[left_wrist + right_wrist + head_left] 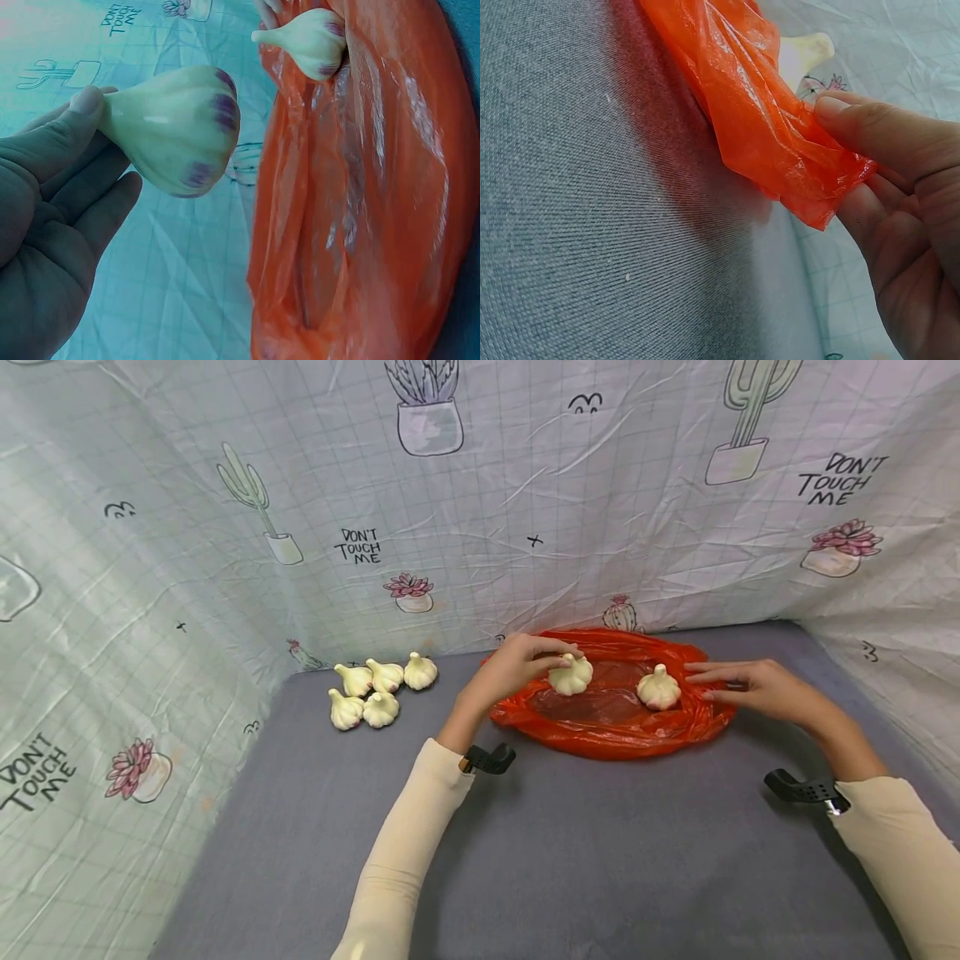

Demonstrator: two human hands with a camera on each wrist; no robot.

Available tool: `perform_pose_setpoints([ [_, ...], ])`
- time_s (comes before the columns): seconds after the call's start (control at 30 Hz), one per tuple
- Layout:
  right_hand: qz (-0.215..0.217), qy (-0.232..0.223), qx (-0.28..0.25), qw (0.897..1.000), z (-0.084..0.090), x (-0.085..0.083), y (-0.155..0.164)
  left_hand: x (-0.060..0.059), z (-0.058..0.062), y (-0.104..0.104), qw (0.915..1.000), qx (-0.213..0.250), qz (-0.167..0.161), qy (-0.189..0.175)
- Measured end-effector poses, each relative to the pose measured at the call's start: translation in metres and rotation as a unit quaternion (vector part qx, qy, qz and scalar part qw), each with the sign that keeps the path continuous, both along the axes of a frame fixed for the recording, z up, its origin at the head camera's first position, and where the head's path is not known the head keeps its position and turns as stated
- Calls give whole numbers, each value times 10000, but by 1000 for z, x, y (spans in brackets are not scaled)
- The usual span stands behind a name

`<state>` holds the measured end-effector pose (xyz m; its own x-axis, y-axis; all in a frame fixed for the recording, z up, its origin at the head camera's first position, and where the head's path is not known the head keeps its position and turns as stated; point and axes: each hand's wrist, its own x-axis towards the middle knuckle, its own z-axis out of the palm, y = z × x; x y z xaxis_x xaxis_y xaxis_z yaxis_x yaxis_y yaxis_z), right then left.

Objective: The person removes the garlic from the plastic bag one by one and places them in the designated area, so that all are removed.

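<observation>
An orange plastic bag (607,731) lies open on the grey cloth. My left hand (517,667) pinches a white garlic bulb (571,675) by its top, just over the bag's left side; the left wrist view shows that garlic bulb (176,129) close up against my fingers (82,112). A second garlic bulb (659,687) sits inside the bag on the right, seen also as the second bulb (309,41). My right hand (750,685) pinches the bag's right edge (795,161) between thumb (870,124) and fingers.
Several more garlic bulbs (375,692) lie in a cluster on the grey cloth (570,852) at the back left. A printed cactus sheet (480,502) walls in the back and both sides.
</observation>
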<state>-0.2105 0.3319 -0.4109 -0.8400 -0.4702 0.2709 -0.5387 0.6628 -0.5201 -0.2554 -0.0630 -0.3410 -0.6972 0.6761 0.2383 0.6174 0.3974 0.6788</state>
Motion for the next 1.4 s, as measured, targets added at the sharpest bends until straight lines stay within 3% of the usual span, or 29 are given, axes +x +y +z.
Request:
perform_pose_setpoints([
  [0.33, 334, 49, 0, 9994, -1, -2, 1, 10, 1, -34, 9985, 255, 285, 388],
  [0.67, 330, -20, -16, 9995, 4, 0, -3, 15, 3, -61, 9972, 367, 503, 421],
  [1.4, 233, 24, -162, 9996, 7, 2, -3, 25, 5, -111, 9926, 29, 1098, 525],
])
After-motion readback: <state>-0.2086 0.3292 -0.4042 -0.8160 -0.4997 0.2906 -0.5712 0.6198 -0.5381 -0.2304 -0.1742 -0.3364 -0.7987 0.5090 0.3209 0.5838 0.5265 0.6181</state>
